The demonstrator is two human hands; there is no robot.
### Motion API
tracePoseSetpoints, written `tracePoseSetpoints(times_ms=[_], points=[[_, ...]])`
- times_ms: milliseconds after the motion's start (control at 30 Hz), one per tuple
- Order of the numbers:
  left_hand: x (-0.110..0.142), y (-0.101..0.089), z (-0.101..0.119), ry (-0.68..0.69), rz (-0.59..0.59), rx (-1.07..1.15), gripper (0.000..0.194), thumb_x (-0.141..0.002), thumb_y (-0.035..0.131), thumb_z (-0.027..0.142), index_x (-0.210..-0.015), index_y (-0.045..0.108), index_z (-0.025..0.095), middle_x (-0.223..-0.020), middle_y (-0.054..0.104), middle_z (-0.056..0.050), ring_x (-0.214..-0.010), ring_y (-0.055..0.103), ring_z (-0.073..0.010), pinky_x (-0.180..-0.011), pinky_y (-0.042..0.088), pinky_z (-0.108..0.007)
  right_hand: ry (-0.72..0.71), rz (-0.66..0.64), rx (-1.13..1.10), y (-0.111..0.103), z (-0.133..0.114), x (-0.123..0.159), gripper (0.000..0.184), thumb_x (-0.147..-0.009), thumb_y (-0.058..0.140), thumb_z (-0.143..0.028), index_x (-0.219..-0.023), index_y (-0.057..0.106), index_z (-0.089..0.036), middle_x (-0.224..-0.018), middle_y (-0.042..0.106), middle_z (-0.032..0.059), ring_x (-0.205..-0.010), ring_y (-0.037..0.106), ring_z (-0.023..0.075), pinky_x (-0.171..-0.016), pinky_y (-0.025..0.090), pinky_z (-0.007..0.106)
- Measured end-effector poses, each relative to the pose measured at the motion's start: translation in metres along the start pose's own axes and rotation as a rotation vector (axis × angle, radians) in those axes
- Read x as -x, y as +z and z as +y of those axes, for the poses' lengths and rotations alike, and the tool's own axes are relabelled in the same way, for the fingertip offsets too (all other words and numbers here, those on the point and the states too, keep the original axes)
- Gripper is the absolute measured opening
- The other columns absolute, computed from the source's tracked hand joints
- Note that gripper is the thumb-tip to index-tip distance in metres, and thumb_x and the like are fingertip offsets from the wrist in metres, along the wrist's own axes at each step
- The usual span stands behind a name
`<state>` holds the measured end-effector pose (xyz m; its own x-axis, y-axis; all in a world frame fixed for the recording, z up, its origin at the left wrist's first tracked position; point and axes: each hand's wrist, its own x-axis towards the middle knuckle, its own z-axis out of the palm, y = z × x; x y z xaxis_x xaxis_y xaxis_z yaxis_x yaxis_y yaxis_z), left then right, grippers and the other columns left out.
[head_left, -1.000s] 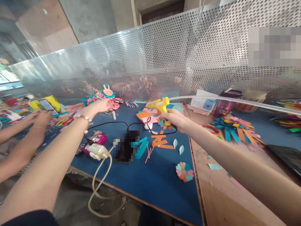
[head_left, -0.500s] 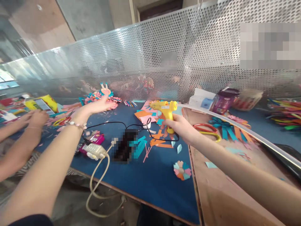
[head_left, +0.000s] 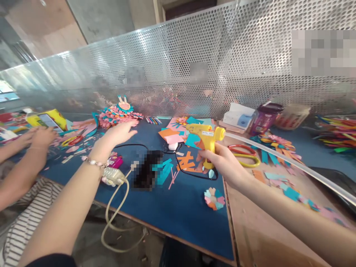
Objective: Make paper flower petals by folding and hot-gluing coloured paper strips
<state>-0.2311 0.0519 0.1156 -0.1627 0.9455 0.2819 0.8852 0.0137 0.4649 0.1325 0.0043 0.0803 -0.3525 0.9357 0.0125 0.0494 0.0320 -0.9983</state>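
Note:
A yellow hot glue gun (head_left: 207,138) is in my right hand (head_left: 219,159), its fingers wrapped round the handle and the nozzle pointing left. From its back runs a long clear glue stick (head_left: 267,148). My left hand (head_left: 119,135) is stretched out over the blue table (head_left: 183,218), fingers extended, with nothing visible in it. Just beyond it lies a heap of pink and teal paper flowers (head_left: 111,116), topped by a paper piece with bunny-like ears (head_left: 124,105). Orange paper strips (head_left: 186,162) lie left of the glue gun. A round multicoloured paper flower (head_left: 214,198) rests near the front edge.
A white power strip (head_left: 112,176) with a looped cord sits below my left forearm. Red and yellow scissors (head_left: 244,155), a purple cup (head_left: 265,118) and a clear tub (head_left: 293,115) are to the right. Another person's hands (head_left: 41,139) are at far left. A perforated metal panel (head_left: 167,74) closes the back.
My left hand has drawn back from the paper flower heap, toward me and slightly right. My right hand has moved the glue gun a little right and nearer.

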Motion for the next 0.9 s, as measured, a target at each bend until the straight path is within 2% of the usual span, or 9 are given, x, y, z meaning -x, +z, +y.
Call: tracePoseSetpoints(times_ms=[67,267,367,433,533,633,700,800,900], points=[[0.002,0.005,0.004,0.045,-0.157,-0.048,0.051,-0.076,0.062,0.035,-0.124,0.057,0.021,-0.115,0.066,-0.01,-0.106,0.061,-0.026,-0.095,0.043,-0.035,0.006,0.002,0.047,0.0,0.0,0.004,0.007,-0.076,0.058,-0.023,-0.074,0.053,-0.018,-0.059,0.065,0.0014,-0.053,0.064,0.0145,-0.049,0.049,0.022],[0.03,-0.006,0.037,0.093,-0.154,-0.021,0.056,-0.082,0.054,0.047,-0.134,0.047,0.029,-0.126,0.06,-0.007,-0.103,0.062,-0.0279,-0.088,0.047,-0.036,0.025,0.027,-0.129,0.005,0.005,0.015,0.012,-0.078,0.059,-0.028,-0.081,0.054,-0.017,-0.067,0.068,0.0034,-0.053,0.065,0.0159,-0.051,0.053,0.026],[0.061,-0.002,0.071,0.042,0.12,-0.132,0.061,-0.084,0.052,0.048,-0.139,0.04,0.026,-0.121,0.062,-0.01,-0.103,0.061,-0.0328,-0.09,0.045,-0.044,0.063,0.037,-0.3,0.004,0.008,0.019,0.017,-0.08,0.06,-0.031,-0.088,0.054,-0.017,-0.082,0.069,0.0064,-0.058,0.068,0.017,-0.057,0.058,0.031],[0.082,0.012,0.097,0.179,0.222,-0.187,0.054,-0.086,0.05,0.046,-0.136,0.043,0.027,-0.13,0.056,-0.008,-0.112,0.055,-0.0323,-0.098,0.039,-0.046,0.077,0.051,-0.345,0.001,0.009,0.017,0.019,-0.081,0.06,-0.032,-0.092,0.055,-0.017,-0.085,0.069,0.0079,-0.062,0.069,0.0184,-0.06,0.06,0.032],[0.102,0.046,0.128,0.451,0.044,-0.138,0.034,-0.089,0.047,0.041,-0.121,0.058,0.035,-0.123,0.061,-0.002,-0.115,0.054,-0.0272,-0.105,0.034,-0.046,0.048,0.104,-0.355,-0.007,0.009,0.008,0.019,-0.081,0.061,-0.03,-0.094,0.055,-0.017,-0.082,0.068,0.008,-0.064,0.069,0.0195,-0.061,0.06,0.032],[0.098,0.078,0.14,0.552,0.115,-0.166,0.031,-0.086,0.055,0.031,-0.116,0.06,0.039,-0.134,0.053,-0.002,-0.133,0.033,-0.0335,-0.11,-0.001,-0.065,-0.006,0.151,-0.363,-0.016,0.01,-0.003,0.016,-0.081,0.061,-0.028,-0.092,0.056,-0.017,-0.079,0.067,0.0067,-0.069,0.07,0.0202,-0.067,0.061,0.034],[0.085,0.091,0.139,0.577,0.136,-0.146,0.034,-0.084,0.058,0.025,-0.116,0.06,0.035,-0.143,0.042,-0.002,-0.139,0.019,-0.0354,-0.108,-0.007,-0.067,-0.006,0.171,-0.371,-0.021,0.013,-0.009,0.014,-0.08,0.062,-0.026,-0.089,0.056,-0.017,-0.078,0.066,0.0064,-0.07,0.07,0.0207,-0.068,0.061,0.035],[0.066,0.096,0.136,0.557,-0.067,0.109,0.036,-0.087,0.05,0.019,-0.122,0.056,0.028,-0.137,0.05,-0.006,-0.132,0.039,-0.0283,-0.112,0.021,-0.055,0.04,0.185,-0.393,-0.027,0.016,-0.013,0.013,-0.08,0.06,-0.023,-0.09,0.056,-0.016,-0.075,0.065,0.0055,-0.067,0.069,0.02,-0.062,0.061,0.031],[0.057,0.091,0.137,0.385,-0.213,0.506,0.037,-0.091,0.044,0.023,-0.128,0.047,0.024,-0.13,0.056,-0.007,-0.111,0.059,-0.0206,-0.094,0.049,-0.036,0.083,0.184,-0.421,-0.032,0.018,-0.016,0.014,-0.081,0.058,-0.02,-0.094,0.056,-0.016,-0.073,0.063,0.0042,-0.063,0.069,0.0184,-0.056,0.059,0.027]])
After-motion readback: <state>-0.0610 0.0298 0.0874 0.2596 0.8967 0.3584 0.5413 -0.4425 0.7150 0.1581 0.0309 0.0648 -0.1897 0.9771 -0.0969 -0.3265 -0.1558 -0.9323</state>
